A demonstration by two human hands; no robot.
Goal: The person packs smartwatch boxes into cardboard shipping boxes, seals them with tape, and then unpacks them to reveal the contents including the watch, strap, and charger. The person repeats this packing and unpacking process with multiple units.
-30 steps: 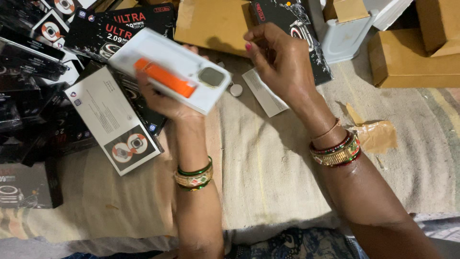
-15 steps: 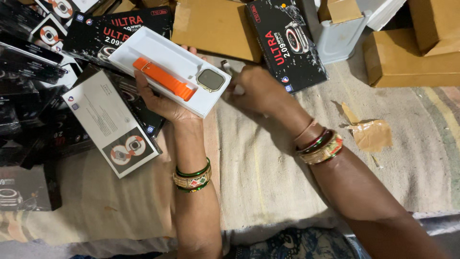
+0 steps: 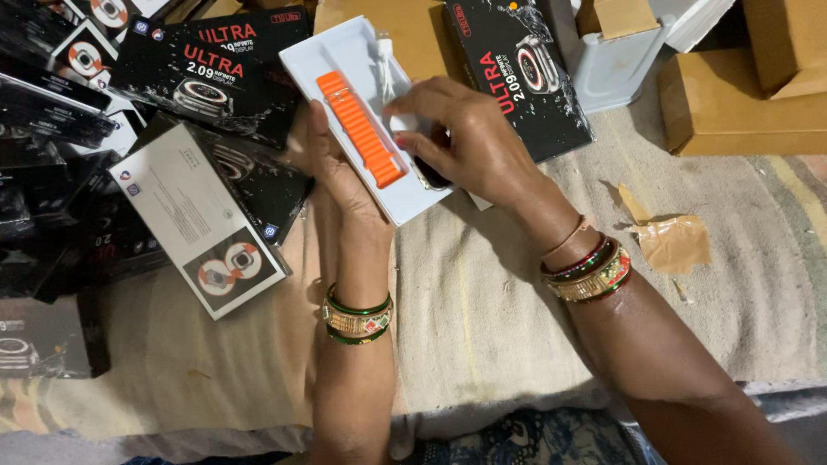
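soft, even indoor light from above, moderately bright; faint shadows fall under the forearms onto the beige cloth (image 3: 482, 301); mild glare on the glossy black boxes (image 3: 215, 69) at upper left; focus sharp at centre; the far left edge darkens into murk

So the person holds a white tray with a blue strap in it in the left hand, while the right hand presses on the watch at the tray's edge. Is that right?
Not quite: the strap is orange, not blue. The head view shows it lying in the white tray, which the left hand holds, while the right hand presses on the watch at the tray's edge.
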